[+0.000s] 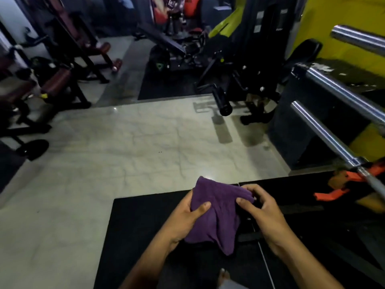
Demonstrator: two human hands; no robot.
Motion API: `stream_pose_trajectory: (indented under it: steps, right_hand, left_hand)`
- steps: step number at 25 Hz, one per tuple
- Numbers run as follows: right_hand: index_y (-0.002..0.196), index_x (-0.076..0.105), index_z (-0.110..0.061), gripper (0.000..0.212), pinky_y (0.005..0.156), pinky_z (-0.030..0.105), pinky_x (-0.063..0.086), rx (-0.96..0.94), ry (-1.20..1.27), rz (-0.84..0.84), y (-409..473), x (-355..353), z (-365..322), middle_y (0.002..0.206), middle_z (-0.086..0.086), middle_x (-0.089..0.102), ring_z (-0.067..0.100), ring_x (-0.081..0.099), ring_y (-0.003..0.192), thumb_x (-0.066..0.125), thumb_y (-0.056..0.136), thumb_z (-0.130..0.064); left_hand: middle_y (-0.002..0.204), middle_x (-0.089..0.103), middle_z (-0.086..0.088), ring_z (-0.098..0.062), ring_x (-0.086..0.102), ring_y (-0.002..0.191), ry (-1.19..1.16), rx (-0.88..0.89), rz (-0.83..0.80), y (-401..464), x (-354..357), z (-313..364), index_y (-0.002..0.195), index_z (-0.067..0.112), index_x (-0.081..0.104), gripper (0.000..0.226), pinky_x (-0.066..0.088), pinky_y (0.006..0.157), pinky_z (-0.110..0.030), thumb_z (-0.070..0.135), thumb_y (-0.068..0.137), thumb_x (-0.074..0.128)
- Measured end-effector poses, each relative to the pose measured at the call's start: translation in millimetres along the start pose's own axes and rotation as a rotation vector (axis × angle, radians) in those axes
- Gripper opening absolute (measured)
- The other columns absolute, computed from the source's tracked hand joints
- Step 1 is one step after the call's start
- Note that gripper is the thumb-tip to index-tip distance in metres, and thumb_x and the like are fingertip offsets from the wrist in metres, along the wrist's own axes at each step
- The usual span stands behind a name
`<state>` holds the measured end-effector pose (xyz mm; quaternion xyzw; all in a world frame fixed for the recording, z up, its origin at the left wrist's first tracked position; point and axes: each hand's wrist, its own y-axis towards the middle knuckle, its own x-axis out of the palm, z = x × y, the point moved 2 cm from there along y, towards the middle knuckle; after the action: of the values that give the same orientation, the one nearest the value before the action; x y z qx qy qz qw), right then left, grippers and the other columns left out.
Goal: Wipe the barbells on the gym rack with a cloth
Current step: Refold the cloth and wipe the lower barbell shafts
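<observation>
At right, three barbells (333, 134)

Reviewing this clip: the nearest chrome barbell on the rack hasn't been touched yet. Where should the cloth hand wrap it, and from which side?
Probably the bare sleeve mid-length on the nearest barbell, coming from above-left: it juts out free toward the open floor, with its collar and orange rack hook crowding the near end.

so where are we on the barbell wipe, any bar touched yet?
Done: nothing visibly. No bar is being touched. In hand: the purple cloth, gripped by both the left hand and right hand in front of the body, apart from the rack. Left: the chrome barbells at right; all wiping appears still ahead.
</observation>
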<state>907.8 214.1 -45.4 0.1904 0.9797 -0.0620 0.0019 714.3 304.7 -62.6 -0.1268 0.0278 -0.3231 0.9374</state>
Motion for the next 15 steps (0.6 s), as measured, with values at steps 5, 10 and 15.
stream_pose_trajectory:
  steps: [5, 10, 15]
  right_hand:
    - [0.106, 0.070, -0.041, 0.032, 0.090, 0.025, 0.052, -0.023, -0.159, -0.060, 40, 31, -5, 0.111, -0.014, 0.071, 0.005, 0.065, 0.108, 0.071, 0.090, -0.013]
    - [0.132, 0.050, -0.049, 0.051, 0.102, 0.025, 0.047, -0.185, -0.664, -0.341, 97, 90, -14, 0.126, -0.023, 0.060, -0.003, 0.056, 0.118, 0.068, 0.085, -0.055]
    - [0.129, 0.054, -0.041, 0.034, 0.088, 0.023, 0.051, -0.334, -0.620, -0.330, 152, 148, -42, 0.108, -0.020, 0.066, 0.003, 0.063, 0.104, 0.063, 0.098, -0.030]
  left_hand:
    - [0.120, 0.071, 0.013, -0.008, 0.067, 0.113, 0.100, -0.010, -0.044, 22, -61, 1, 0.131, 0.029, 0.058, 0.046, 0.053, 0.093, -0.023, 0.022, 0.089, 0.075]
    - [0.124, 0.070, 0.005, -0.017, 0.065, 0.118, 0.339, 0.049, -0.203, 62, -122, 14, 0.132, 0.028, 0.057, 0.044, 0.050, 0.104, -0.045, 0.022, 0.092, 0.073]
    - [0.103, 0.075, -0.001, -0.022, 0.072, 0.096, 0.497, 0.113, -0.255, 112, -192, 51, 0.115, 0.023, 0.053, 0.035, 0.056, 0.089, -0.046, 0.031, 0.090, 0.076]
